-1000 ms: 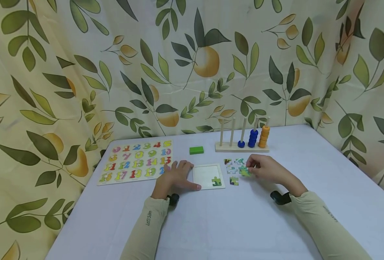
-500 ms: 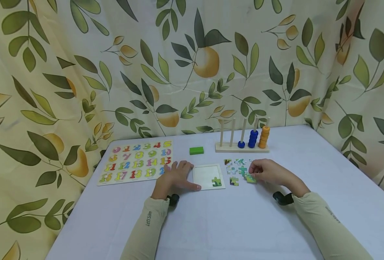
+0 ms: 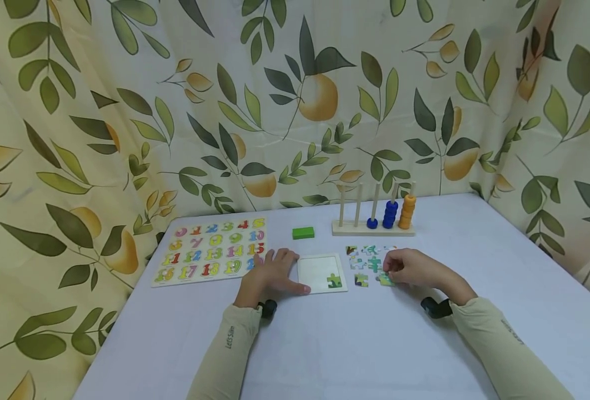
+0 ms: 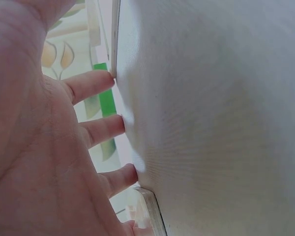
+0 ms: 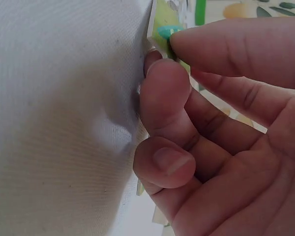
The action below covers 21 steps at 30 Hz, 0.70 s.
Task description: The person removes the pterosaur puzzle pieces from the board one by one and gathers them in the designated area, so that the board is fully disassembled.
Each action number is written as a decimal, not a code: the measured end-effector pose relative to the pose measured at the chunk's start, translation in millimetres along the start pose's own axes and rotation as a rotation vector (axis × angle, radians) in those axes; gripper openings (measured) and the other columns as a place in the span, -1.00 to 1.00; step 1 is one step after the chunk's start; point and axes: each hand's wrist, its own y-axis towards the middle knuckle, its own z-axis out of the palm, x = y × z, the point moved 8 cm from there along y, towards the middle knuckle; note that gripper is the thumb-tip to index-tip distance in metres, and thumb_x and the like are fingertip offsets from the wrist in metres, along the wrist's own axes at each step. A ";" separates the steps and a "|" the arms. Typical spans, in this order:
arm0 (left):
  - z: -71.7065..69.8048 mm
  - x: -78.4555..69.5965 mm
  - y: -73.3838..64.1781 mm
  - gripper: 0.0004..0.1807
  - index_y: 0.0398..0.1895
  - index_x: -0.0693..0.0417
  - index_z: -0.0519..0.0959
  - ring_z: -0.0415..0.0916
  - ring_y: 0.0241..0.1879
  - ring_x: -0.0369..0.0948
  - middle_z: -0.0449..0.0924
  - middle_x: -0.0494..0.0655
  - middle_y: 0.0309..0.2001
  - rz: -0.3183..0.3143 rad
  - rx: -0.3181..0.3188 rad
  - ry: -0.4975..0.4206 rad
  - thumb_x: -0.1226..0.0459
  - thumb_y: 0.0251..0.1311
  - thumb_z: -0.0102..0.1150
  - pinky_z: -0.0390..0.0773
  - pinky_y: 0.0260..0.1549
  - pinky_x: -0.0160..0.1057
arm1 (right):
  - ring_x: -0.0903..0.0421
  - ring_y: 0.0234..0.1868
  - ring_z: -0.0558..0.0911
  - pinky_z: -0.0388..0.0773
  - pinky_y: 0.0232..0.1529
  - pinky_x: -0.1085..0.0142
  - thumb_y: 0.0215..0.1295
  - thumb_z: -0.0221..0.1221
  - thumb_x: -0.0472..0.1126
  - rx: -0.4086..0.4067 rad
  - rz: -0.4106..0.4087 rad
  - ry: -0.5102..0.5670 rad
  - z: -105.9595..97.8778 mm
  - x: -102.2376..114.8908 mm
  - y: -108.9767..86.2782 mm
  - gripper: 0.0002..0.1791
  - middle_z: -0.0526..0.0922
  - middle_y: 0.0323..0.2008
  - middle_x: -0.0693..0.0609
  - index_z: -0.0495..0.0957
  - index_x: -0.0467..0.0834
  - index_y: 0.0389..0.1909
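Note:
My right hand (image 3: 415, 269) pinches a green jigsaw piece (image 3: 385, 280) between thumb and fingers, low over the table at the near right of the loose pieces. In the right wrist view this jigsaw piece (image 5: 162, 29) shows a light green face with a turquoise spot, and the other fingers are curled. My left hand (image 3: 272, 275) rests with spread fingers at the left side of a white puzzle tray (image 3: 315, 272), its thumb at the near left corner. One green puzzle piece (image 3: 334, 281) lies in the tray's near right corner. Left fingertips (image 4: 117, 124) touch the cloth in the left wrist view.
Several loose jigsaw pieces (image 3: 374, 264) lie between tray and right hand, one single piece (image 3: 361, 279) nearer me. Behind them stand a green block (image 3: 303, 233) and a peg abacus (image 3: 373, 228) with blue and orange rings. A number board (image 3: 215, 253) lies at the left.
My right hand has drawn the green jigsaw piece towards me and slightly right, away from the pieces beside it, and lowered it. The left hand stays put at the tray.

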 end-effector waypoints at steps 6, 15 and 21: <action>-9.3 -10.8 -13.8 0.07 0.62 -0.08 0.28 -0.01 0.61 0.23 0.16 0.05 0.63 -0.007 0.008 0.004 -0.31 0.15 0.47 -0.21 0.50 0.48 | 0.04 -0.27 0.47 0.44 -0.31 0.24 0.31 0.34 -0.42 -0.012 -0.010 -0.030 2.3 0.3 1.5 -0.88 0.55 -0.33 0.03 0.62 -0.24 -0.19; -8.4 -8.7 -15.0 0.08 0.65 -0.12 0.27 -0.06 0.63 0.23 0.12 0.02 0.65 -0.012 0.016 0.009 -0.34 0.16 0.44 -0.25 0.51 0.48 | 0.08 -0.30 0.48 0.46 -0.29 0.22 0.28 0.37 -0.42 -0.034 -0.042 -0.100 3.4 3.7 2.6 -0.86 0.56 -0.35 0.05 0.61 -0.19 -0.24; -9.9 -9.7 -14.7 0.08 0.65 -0.12 0.27 -0.04 0.62 0.24 0.14 0.04 0.65 -0.007 0.016 0.006 -0.34 0.15 0.45 -0.25 0.50 0.50 | 0.08 -0.30 0.48 0.45 -0.28 0.20 0.30 0.37 -0.42 -0.025 -0.038 -0.118 4.0 5.0 2.7 -0.86 0.55 -0.37 0.07 0.60 -0.18 -0.28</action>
